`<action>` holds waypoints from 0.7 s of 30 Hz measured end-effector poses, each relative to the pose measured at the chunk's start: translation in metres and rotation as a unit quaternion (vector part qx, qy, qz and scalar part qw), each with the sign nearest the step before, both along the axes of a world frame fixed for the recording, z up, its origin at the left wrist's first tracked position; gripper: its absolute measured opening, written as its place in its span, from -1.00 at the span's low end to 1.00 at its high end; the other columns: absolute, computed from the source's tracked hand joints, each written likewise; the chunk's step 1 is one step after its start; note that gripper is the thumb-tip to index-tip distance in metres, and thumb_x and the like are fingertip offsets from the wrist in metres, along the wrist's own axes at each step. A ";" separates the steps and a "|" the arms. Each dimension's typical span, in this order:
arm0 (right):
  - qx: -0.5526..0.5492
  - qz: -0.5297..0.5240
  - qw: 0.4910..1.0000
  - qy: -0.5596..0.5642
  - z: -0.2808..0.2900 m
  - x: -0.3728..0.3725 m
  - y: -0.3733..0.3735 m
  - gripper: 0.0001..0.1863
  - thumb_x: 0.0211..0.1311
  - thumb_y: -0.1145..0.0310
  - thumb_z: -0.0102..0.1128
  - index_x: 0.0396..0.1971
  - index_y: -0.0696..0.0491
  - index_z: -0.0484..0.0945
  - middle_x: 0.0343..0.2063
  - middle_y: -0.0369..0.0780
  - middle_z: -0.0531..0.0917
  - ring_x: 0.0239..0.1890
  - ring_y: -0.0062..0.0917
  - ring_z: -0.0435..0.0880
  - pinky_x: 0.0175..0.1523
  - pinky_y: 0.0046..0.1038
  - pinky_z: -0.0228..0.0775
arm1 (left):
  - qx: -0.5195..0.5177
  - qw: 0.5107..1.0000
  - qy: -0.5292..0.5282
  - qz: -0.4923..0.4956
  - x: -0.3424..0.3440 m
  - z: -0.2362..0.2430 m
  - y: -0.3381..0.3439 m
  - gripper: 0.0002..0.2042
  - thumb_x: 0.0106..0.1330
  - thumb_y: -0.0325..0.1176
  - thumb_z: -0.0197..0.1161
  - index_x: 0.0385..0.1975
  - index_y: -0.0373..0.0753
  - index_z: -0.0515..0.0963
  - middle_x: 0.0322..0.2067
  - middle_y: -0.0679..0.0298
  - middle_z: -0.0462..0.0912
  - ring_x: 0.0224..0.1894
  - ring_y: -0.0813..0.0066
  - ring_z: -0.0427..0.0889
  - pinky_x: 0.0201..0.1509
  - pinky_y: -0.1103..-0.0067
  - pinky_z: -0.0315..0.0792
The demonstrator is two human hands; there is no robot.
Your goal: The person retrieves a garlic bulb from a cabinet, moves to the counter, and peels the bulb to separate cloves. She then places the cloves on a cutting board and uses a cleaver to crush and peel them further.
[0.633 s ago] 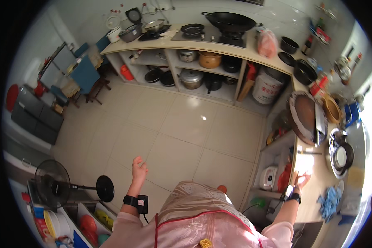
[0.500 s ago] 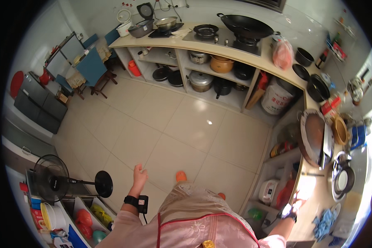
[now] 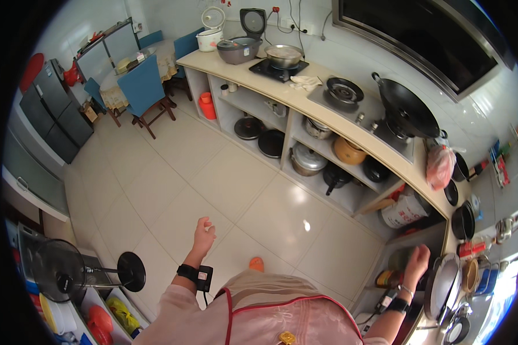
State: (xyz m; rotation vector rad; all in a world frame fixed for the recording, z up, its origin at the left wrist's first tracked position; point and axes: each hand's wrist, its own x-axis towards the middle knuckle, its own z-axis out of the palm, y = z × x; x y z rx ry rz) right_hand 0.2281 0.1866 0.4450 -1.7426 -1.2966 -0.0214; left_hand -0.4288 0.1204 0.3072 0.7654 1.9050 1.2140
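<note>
My left hand [image 3: 203, 233] hangs loosely curled, empty, over the floor [image 3: 172, 172]; my right hand [image 3: 417, 260], fingers spread, reaches beside the counter [image 3: 351, 129] edge near a round tray [image 3: 441, 286]

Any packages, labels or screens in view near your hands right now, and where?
Red plastic bag: on the counter beside the black wok, bulging, knotted.
White bucket: under the counter, round, with a red label.
Jars: shelf below the right hand, labels too small.
No screens.

At four o'clock, the person's right hand [image 3: 417, 261] is covering part of a dark round pan [image 3: 402, 260], hiding what the fingers are touching.
</note>
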 end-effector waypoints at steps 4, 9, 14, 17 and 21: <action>-0.118 0.159 0.980 -0.029 -0.002 -0.124 0.119 -0.84 0.22 0.41 0.10 -0.25 0.15 0.52 -0.38 -0.06 0.62 -0.34 -0.29 0.64 -0.21 -0.39 0.46 | 0.011 0.998 -0.051 0.031 -0.032 0.024 0.043 -0.59 0.27 -0.40 0.11 0.12 -0.25 0.27 -0.17 0.17 0.49 -0.49 0.51 0.54 -0.51 0.61 0.42; -0.186 0.315 0.927 -0.087 -0.011 -0.227 0.242 -0.83 0.15 0.40 0.15 -0.28 0.14 0.54 -0.40 -0.04 0.64 -0.39 -0.19 0.64 -0.29 -0.31 0.47 | -0.022 0.992 -0.086 0.087 -0.042 0.016 0.086 -0.59 0.28 -0.39 0.10 0.13 -0.27 0.26 -0.27 0.19 0.55 -0.51 0.55 0.54 -0.52 0.63 0.41; -0.162 0.386 0.906 -0.060 -0.005 -0.288 0.396 -0.77 0.12 0.39 0.19 -0.22 0.14 0.54 -0.39 -0.03 0.64 -0.37 -0.16 0.64 -0.25 -0.30 0.48 | -0.024 0.988 -0.067 0.135 -0.061 0.013 0.180 -0.57 0.26 -0.36 0.12 0.13 -0.27 0.26 -0.24 0.18 0.56 -0.47 0.52 0.55 -0.44 0.62 0.42; -0.171 0.415 0.892 -0.053 0.001 -0.328 0.495 -0.75 0.13 0.38 0.17 -0.19 0.14 0.53 -0.35 0.00 0.64 -0.29 -0.11 0.63 -0.16 -0.24 0.47 | -0.017 0.986 -0.056 0.158 -0.077 0.034 0.248 -0.59 0.28 -0.38 0.11 0.12 -0.29 0.27 -0.28 0.20 0.56 -0.47 0.54 0.54 -0.44 0.62 0.42; -0.150 0.502 0.849 -0.068 -0.013 -0.397 0.602 -0.77 0.11 0.40 0.14 -0.22 0.14 0.52 -0.20 0.05 0.60 -0.17 -0.07 0.59 -0.05 -0.21 0.44 | -0.007 0.983 -0.042 0.179 -0.087 0.052 0.328 -0.60 0.28 -0.37 0.12 0.10 -0.28 0.29 -0.29 0.22 0.56 -0.47 0.55 0.54 -0.44 0.64 0.41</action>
